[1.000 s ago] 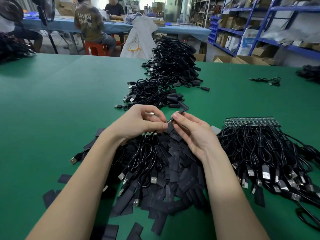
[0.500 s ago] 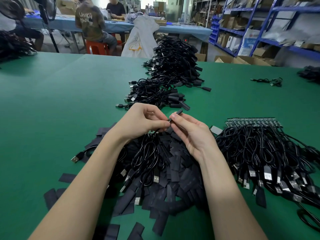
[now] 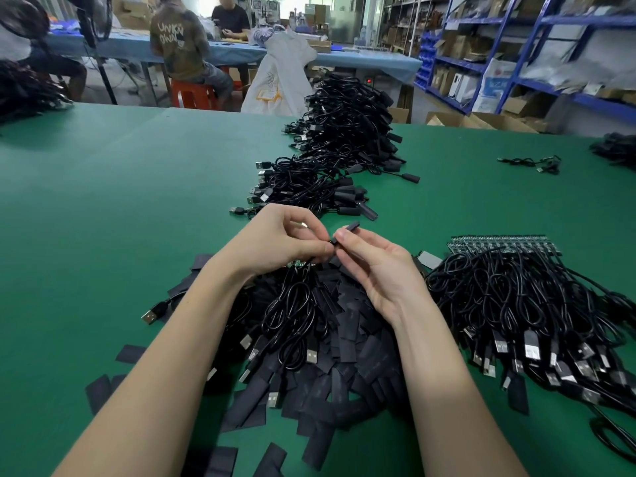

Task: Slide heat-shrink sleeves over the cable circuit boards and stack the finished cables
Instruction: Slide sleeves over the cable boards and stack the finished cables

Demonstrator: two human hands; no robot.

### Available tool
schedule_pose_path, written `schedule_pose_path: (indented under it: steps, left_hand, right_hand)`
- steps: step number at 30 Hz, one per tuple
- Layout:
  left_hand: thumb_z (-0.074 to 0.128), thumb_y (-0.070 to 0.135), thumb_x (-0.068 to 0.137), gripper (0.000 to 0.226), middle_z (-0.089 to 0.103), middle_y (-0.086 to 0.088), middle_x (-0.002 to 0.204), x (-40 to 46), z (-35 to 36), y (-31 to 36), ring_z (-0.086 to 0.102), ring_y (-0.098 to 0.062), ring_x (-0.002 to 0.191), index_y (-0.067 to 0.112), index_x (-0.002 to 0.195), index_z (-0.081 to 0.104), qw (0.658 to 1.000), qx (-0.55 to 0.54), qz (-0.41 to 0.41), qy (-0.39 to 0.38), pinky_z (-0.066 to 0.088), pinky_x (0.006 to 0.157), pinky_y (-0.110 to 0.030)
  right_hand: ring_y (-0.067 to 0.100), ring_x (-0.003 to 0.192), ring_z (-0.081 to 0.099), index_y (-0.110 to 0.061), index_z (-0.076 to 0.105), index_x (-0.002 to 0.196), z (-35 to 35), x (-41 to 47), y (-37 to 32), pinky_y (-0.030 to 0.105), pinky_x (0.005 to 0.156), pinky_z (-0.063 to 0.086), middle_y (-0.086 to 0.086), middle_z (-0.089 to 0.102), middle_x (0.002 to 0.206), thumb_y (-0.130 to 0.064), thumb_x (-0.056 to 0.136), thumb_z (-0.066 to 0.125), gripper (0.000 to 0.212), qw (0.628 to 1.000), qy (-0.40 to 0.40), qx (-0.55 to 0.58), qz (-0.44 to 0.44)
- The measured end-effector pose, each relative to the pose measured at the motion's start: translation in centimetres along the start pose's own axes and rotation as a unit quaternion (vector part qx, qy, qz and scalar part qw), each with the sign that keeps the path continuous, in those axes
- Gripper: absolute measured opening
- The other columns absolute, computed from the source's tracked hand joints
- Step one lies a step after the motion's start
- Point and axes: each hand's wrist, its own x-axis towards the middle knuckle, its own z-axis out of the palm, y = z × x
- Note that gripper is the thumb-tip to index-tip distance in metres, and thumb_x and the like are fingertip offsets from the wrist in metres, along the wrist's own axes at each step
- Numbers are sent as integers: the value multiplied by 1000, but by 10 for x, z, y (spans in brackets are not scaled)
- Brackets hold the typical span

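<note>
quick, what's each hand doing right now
Left hand: fingers pinched on a cable end, details hidden by the fingers.
Right hand: pinching a black sleeve between thumb and fingers.

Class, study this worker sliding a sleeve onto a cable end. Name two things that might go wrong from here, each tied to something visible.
1. The sleeve is pinched only at the fingertips of the right hand; if that grip slips, it may drop among the loose sleeves below.
2. The cable held by the left hand trails into tangled cables; lifting it to the finished stack could drag others along.
</note>
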Motion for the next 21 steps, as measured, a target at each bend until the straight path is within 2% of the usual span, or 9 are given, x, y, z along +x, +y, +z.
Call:
schedule_pose_path:
  steps: [3,5,8,16,21]
  left_hand:
    - [82,5,82,9,75,-11,72,0,2,-1,66,-14,64,9,82,73,1000,-31,-2,3,52,64,-18]
    - [80,3,83,9,74,-13,73,-1,2,-2,66,-16,64,7,83,72,998,-54,-8,5,53,64,-19]
    - [80,3,83,11,74,-12,72,-1,3,-2,67,-15,62,9,83,71,996,-83,-22,18,52,62,-18]
    - [80,3,83,11,74,-21,80,-2,4,-3,66,-19,66,10,84,70,991,-131,-36,17,53,63,-20]
    - [79,3,83,11,74,-20,80,-2,4,-3,67,-19,65,9,85,70,990,-135,-37,14,53,62,-18]
  right_hand:
    - [16,86,76,-2,73,105,2,-1,0,20,72,59,11,78,96,-5,81,81,25,999,1,-26,-22]
    - [20,88,76,-11,71,111,4,-2,0,24,76,60,10,78,93,-6,84,80,29,997,-2,-43,-59]
    - [21,96,76,-22,67,119,5,-2,1,26,80,60,14,78,99,-6,88,77,36,992,-19,-47,-116]
    - [19,95,75,-16,76,112,8,0,6,25,81,60,14,78,102,-4,86,77,28,992,-1,-17,-122]
    - [17,97,75,-16,77,109,8,0,6,25,80,60,14,78,104,-3,85,77,27,993,2,2,-116]
